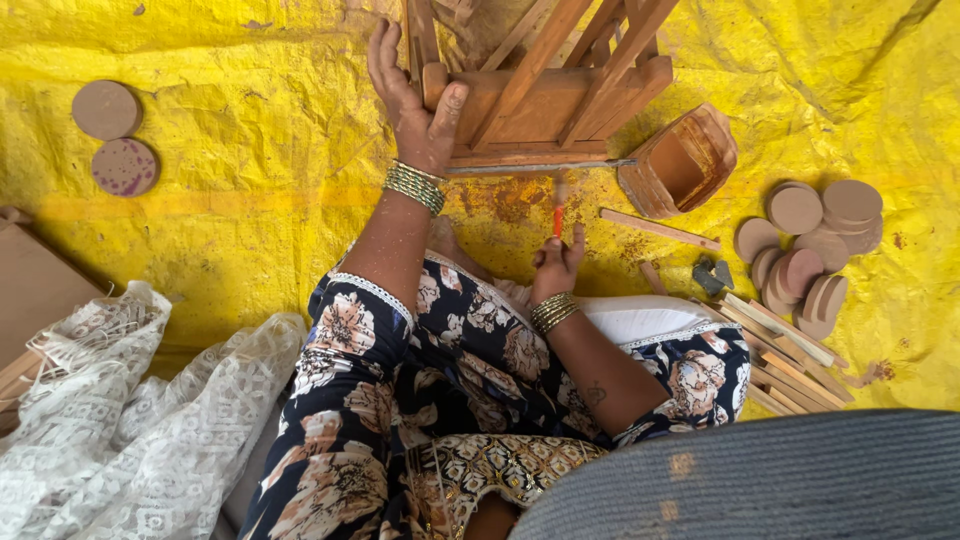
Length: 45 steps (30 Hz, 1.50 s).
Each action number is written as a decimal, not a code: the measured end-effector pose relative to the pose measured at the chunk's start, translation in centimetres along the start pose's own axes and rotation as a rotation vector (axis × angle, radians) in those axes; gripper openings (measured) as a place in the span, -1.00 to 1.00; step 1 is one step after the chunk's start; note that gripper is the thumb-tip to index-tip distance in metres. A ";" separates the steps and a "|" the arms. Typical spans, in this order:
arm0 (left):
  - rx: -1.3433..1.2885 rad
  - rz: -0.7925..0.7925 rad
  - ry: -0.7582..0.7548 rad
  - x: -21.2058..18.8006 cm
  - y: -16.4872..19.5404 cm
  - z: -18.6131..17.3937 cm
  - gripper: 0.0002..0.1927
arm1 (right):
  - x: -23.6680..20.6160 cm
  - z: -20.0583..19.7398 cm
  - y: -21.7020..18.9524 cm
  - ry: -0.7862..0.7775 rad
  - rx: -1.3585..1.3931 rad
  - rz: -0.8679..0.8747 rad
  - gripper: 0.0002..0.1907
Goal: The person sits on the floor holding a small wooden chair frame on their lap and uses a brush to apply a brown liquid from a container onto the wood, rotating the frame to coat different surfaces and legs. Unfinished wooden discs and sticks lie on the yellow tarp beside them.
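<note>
Left hand (415, 100): my grip wraps a corner of the wooden frame (545, 95), steadying it on the yellow tarp (250, 150).
Right hand (557, 265): grip pinching a thin red-handled tool (559, 210), tip raised toward the frame's lower edge.
Nearby: wooden discs (810, 245), sticks (785, 360), glue tub (680, 160).

Wooden discs, far left (115, 138): 2, side by side on yellow tarp (250, 120).
Wooden discs, right heap (810, 250): about 10, overlapping; exact count unclear.
Wooden strips, near right (785, 360): bundle, about 8; 1 more loose strip (660, 229) beside tray.
Wooden frame, far centre (545, 90): 1.
Small brown tray (680, 160): 1.
Bangle stacks: 2, one per wrist.
</note>
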State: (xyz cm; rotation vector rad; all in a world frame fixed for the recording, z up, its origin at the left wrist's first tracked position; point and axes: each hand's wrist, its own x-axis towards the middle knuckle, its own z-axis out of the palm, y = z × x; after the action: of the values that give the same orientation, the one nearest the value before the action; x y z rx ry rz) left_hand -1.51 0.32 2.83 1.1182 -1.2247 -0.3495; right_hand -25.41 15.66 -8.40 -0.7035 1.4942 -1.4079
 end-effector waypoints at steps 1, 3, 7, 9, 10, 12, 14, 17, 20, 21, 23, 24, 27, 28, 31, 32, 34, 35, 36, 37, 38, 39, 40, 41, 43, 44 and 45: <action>-0.001 -0.012 -0.011 0.0 -0.5 0.0 0.10 | -0.2 0.0 -0.1 0.020 0.085 -0.008 -0.40; -0.003 -0.038 -0.036 0.1 -1.5 0.2 0.18 | -0.5 0.0 -0.4 0.041 0.150 -0.015 -0.38; -0.016 -0.033 -0.103 0.2 -3.4 0.5 0.21 | -0.6 0.8 -0.1 -0.151 0.022 0.000 -0.38; -0.009 -0.039 -0.124 0.0 -4.0 0.6 0.19 | -0.6 1.1 0.5 -0.344 -0.049 -0.052 -0.39; -0.017 -0.050 -0.135 -0.1 -4.1 0.6 0.18 | -0.6 1.2 0.8 -0.445 -0.073 -0.117 -0.39; -0.034 -0.068 -0.157 -0.1 -4.2 0.6 0.17 | -0.7 1.1 1.4 -0.619 -0.151 -0.183 -0.39; -0.096 -0.080 -0.179 -0.1 -4.0 0.6 0.15 | -0.8 0.8 1.8 -0.760 -0.261 -0.182 -0.38; -0.133 -0.090 -0.181 0.1 -3.3 0.5 0.12 | -0.9 0.8 1.8 -0.904 -0.329 -0.287 -0.47; -0.153 -0.147 -0.192 0.1 -2.5 0.4 0.02 | -0.8 0.9 1.3 -0.564 -0.234 -0.128 -0.47; -0.161 -0.176 -0.200 0.2 -2.2 0.3 -0.03 | -0.8 0.9 0.9 -0.436 -0.131 -0.100 -0.47; -0.193 -0.250 -0.219 0.2 -1.7 0.1 -0.03 | -1.0 0.4 -0.3 -0.182 0.076 -0.040 -0.45; -0.210 -0.285 -0.230 0.2 -1.4 0.0 -0.03 | -1.1 0.3 -1.0 -0.094 0.166 0.021 -0.47; -0.202 -0.248 -0.225 0.4 -0.7 -0.2 -0.06 | -0.7 -0.2 -3.3 0.085 0.342 0.147 -0.50; -0.179 -0.224 -0.216 0.5 -0.6 -0.2 -0.06 | -0.4 -0.1 -3.9 0.084 0.345 0.153 -0.49; -0.137 -0.188 -0.203 0.7 -0.3 -0.3 -0.08 | -0.8 0.5 -4.0 -0.060 0.174 0.134 -0.48; -0.144 -0.195 -0.209 0.7 -0.2 -0.4 -0.09 | -1.3 0.9 -3.4 -0.130 0.090 0.120 -0.48; -0.140 -0.186 -0.210 0.8 -0.1 -0.4 -0.12 | -2.8 1.6 -1.6 -0.374 -0.090 0.173 -0.50; -0.127 -0.172 -0.205 0.7 0.0 -0.5 -0.13 | -3.3 1.6 -0.8 -0.496 -0.182 0.199 -0.51; -0.114 -0.158 -0.201 0.7 0.1 -0.6 -0.15 | -3.5 1.4 -0.2 -0.577 -0.178 0.120 -0.48; -0.106 -0.159 -0.199 0.7 0.3 -0.6 -0.16 | -3.6 1.2 0.3 -0.658 -0.173 0.039 -0.46; -0.098 -0.161 -0.197 0.7 0.5 -0.7 -0.17 | -3.5 0.9 0.5 -0.738 -0.167 -0.043 -0.42; -0.090 -0.162 -0.195 0.7 0.7 -0.7 -0.18 | -3.3 0.4 0.4 -0.753 -0.109 -0.054 -0.44; -0.086 -0.150 -0.189 0.7 1.0 -0.8 -0.19 | -2.9 -0.3 -0.1 -0.766 -0.050 -0.068 -0.46; -0.082 -0.136 -0.181 0.8 1.2 -0.9 -0.20 | -2.4 -0.9 -0.9 -0.782 0.010 -0.085 -0.47; -0.071 -0.109 -0.175 1.1 1.5 -1.0 -0.25 | -1.5 -2.5 -3.4 -0.729 -0.284 -0.110 -0.50; -0.063 -0.101 -0.182 1.1 1.5 -1.0 -0.29 | -1.3 -3.5 -4.9 -0.697 -0.430 -0.115 -0.52; -0.056 -0.095 -0.191 1.1 1.5 -1.0 -0.32 | -1.2 -4.6 -6.6 -0.678 -0.478 -0.181 -0.54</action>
State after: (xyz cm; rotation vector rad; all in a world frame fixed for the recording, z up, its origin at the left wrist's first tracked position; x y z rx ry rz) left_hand -0.72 0.66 4.80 1.1164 -1.3231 -0.5696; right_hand -30.35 17.52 -2.19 -1.4738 1.2272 -0.7909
